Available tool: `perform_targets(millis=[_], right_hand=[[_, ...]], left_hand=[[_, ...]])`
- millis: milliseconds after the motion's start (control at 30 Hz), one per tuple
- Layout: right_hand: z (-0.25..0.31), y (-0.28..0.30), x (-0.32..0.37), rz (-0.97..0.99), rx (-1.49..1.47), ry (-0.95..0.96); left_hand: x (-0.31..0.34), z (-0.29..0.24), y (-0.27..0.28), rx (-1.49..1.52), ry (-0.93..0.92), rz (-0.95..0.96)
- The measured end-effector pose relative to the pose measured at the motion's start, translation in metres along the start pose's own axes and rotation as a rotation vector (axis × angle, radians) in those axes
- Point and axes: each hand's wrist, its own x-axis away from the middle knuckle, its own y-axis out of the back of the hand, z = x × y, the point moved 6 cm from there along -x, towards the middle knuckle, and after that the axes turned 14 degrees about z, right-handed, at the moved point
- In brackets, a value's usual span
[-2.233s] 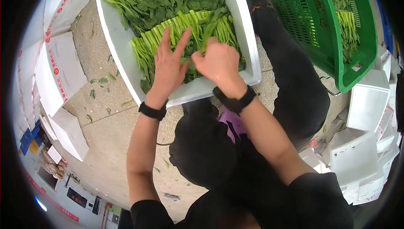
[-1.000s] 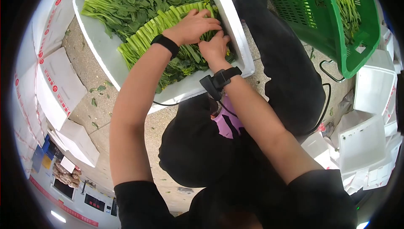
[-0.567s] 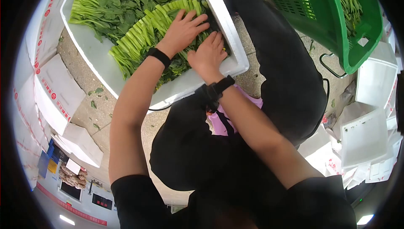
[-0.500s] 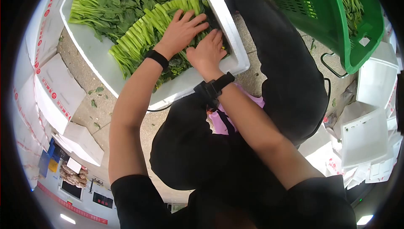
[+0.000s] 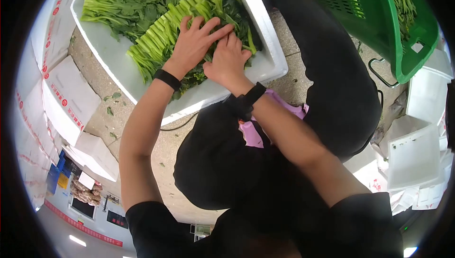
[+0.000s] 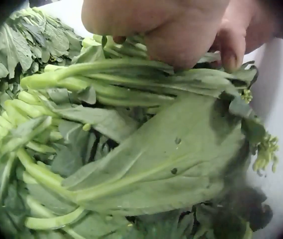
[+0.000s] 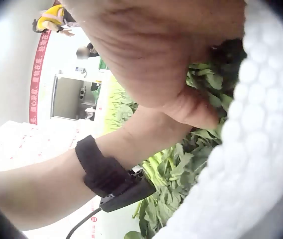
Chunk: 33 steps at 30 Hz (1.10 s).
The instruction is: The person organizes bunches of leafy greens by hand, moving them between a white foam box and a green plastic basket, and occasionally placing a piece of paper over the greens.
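Observation:
Leafy green stalks (image 5: 163, 28) lie in rows inside a white foam box (image 5: 279, 66), cut ends toward the upper left. Over the nearer row, my left hand (image 5: 192, 44) rests with its fingers spread. Beside it, my right hand (image 5: 227, 63) presses on the leaves near the box's lower right corner, fingers extended and close to the left fingers. Large leaves (image 6: 156, 154) and stalks lie under the hands in the left wrist view. In the right wrist view my right hand (image 7: 151, 59) covers part of the greens (image 7: 176, 184); some fingertips are hidden.
A green crate (image 5: 384, 25) with more stalks (image 5: 403, 2) stands at the upper right. White foam boxes (image 5: 414, 156) are piled at the right, wrapped white boxes (image 5: 68, 99) at the left. A black-trousered leg (image 5: 339, 78) lies beside the box.
A blurred stalk by my right hand earlier is no longer distinct. Both hands moved right across the row, then closer together. Most recently the right hand has shifted toward the left fingers.

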Motion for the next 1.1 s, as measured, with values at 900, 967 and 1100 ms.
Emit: perform_targets(millis=[900, 967, 1100], right_hand=[[0.070, 0.134, 0.075, 0.209, 0.625, 0.283], [0.074, 0.137, 0.073, 0.250, 0.576, 0.318], [0.054, 0.110, 0.036, 0.198, 0.597, 0.419]], left_hand=[[0.007, -0.001, -0.014, 0.171, 0.175, -0.209], [0.008, 0.001, -0.014, 0.214, 0.154, -0.200], [0.008, 0.003, -0.017, 0.310, 0.114, -0.200]])
